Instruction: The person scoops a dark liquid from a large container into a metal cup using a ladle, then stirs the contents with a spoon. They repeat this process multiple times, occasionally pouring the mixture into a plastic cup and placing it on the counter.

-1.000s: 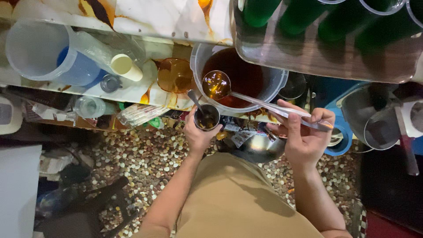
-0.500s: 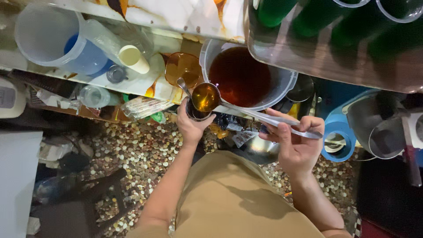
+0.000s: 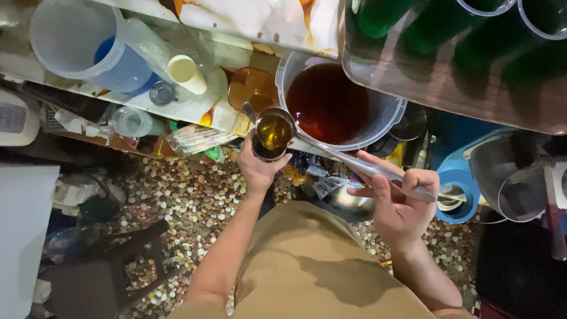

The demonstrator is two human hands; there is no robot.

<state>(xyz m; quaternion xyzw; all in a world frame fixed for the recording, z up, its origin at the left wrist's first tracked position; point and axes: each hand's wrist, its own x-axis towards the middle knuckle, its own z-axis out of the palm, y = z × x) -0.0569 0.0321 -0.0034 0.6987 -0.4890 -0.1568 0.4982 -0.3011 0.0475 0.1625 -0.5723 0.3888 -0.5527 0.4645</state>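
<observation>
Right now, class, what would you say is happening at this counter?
A person stands over a pebbled floor. The right hand holds a long-handled metal ladle, its bowl full of amber liquid, directly above a small cup gripped in the left hand. Just beyond sits a large bucket of dark reddish-brown liquid. A clear jug stands further left.

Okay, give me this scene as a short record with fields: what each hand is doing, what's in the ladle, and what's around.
left hand: left hand grips a small dark cup from below
right hand: right hand holds the long handle of a metal ladle
ladle: bowl holds amber liquid, sits right over the cup
bucket: white bucket of dark red-brown liquid, just right of the ladle
counter: clear jug, pale paper cup lying on its side
floor: pebble floor
</observation>
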